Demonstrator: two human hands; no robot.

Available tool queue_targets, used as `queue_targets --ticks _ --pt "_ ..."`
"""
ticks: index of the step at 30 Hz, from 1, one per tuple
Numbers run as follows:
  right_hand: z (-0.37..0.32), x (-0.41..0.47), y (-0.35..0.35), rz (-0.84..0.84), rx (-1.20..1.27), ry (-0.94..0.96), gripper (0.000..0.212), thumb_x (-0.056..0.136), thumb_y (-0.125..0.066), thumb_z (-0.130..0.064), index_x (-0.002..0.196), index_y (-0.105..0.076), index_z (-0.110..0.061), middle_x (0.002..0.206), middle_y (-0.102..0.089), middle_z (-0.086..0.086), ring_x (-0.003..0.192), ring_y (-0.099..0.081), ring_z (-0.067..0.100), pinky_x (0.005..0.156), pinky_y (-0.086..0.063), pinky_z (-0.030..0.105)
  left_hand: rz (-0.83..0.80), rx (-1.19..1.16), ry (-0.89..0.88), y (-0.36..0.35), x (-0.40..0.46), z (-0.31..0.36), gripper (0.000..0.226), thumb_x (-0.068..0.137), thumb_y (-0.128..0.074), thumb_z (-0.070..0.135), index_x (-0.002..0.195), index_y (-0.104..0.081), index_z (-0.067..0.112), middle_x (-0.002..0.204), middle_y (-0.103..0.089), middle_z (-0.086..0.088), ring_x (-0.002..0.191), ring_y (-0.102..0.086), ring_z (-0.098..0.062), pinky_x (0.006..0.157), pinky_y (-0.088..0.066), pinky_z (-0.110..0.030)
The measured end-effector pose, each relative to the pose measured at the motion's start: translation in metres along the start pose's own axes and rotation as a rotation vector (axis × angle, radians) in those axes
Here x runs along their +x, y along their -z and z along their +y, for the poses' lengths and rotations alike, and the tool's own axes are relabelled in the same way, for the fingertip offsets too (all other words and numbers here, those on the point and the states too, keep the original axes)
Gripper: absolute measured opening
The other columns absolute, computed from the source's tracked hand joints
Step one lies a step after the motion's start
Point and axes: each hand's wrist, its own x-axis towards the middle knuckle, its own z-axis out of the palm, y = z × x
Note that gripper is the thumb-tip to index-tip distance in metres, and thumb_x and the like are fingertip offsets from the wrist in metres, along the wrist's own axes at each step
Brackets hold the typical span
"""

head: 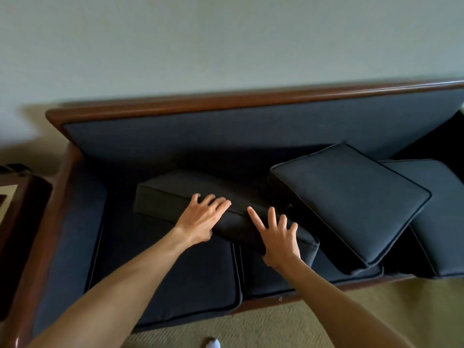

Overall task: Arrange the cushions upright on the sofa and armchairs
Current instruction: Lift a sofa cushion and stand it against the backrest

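A dark blue sofa [226, 126] with a wooden frame stands against the wall. A dark back cushion [165, 194] lies flat and askew across its seat cushions. My left hand [200, 219] rests on that cushion's near edge, fingers spread. My right hand [278, 237] is at the cushion's right end, fingers spread, thumb below its edge. A second cushion [351, 199] lies tilted on the right, leaning over the seat. A third cushion [439, 209] lies partly under it at the far right.
A dark wooden side table [15, 222] stands left of the sofa arm. Beige carpet [276, 325] covers the floor in front. My white-socked foot [213, 344] shows at the bottom edge. A pale wall rises behind the sofa.
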Motion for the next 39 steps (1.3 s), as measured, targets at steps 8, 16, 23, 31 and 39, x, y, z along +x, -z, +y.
queue_targets --ticks 8,16,23,31,39 --pt "0.017 0.029 0.037 -0.179 0.105 -0.055 0.120 0.065 -0.086 -0.037 0.151 -0.001 -0.030 0.139 -0.036 0.013 0.116 -0.047 0.034 0.091 -0.046 0.049 0.021 -0.118 0.010 0.003 -0.006 -0.032 0.095 0.065 -0.071 0.035 0.148 -0.026 0.026 0.151 -0.043 -0.004 0.140 -0.038 -0.028 0.108 -0.032 -0.062" --pt "0.071 0.110 0.096 -0.274 0.247 0.017 0.114 0.054 -0.086 -0.037 0.145 -0.018 -0.033 0.118 -0.054 0.008 0.102 -0.060 0.037 0.075 -0.056 0.046 -0.004 -0.323 0.120 0.056 0.074 -0.080 0.097 0.062 -0.069 0.058 0.146 -0.030 0.029 0.148 -0.042 0.003 0.139 -0.033 -0.022 0.116 -0.017 -0.056" --pt "0.083 0.146 0.122 -0.235 0.328 0.039 0.118 0.047 -0.086 -0.043 0.145 -0.021 -0.032 0.124 -0.053 0.003 0.108 -0.059 0.034 0.079 -0.054 0.048 -0.149 -0.210 0.123 0.061 0.101 -0.112 0.128 0.057 -0.080 0.055 0.152 0.003 0.032 0.155 -0.013 -0.007 0.149 -0.002 -0.032 0.113 0.005 -0.067" --pt "0.069 0.131 0.121 -0.197 0.373 0.002 0.100 0.050 -0.081 -0.041 0.137 -0.031 -0.030 0.114 -0.059 -0.002 0.098 -0.063 0.029 0.071 -0.044 0.037 -0.050 -0.081 0.159 0.066 0.097 -0.113 0.099 0.064 -0.083 0.026 0.145 -0.026 0.029 0.137 -0.045 -0.002 0.129 -0.041 -0.026 0.112 -0.025 -0.056" --pt "-0.009 0.139 0.153 -0.225 0.412 0.138 0.103 0.050 -0.080 -0.044 0.140 -0.030 -0.032 0.116 -0.059 -0.004 0.102 -0.061 0.027 0.075 -0.045 0.039 -0.113 -0.159 0.226 0.067 0.016 -0.181 0.095 0.068 -0.079 0.027 0.147 -0.027 0.029 0.138 -0.046 0.000 0.131 -0.042 -0.024 0.114 -0.024 -0.055"
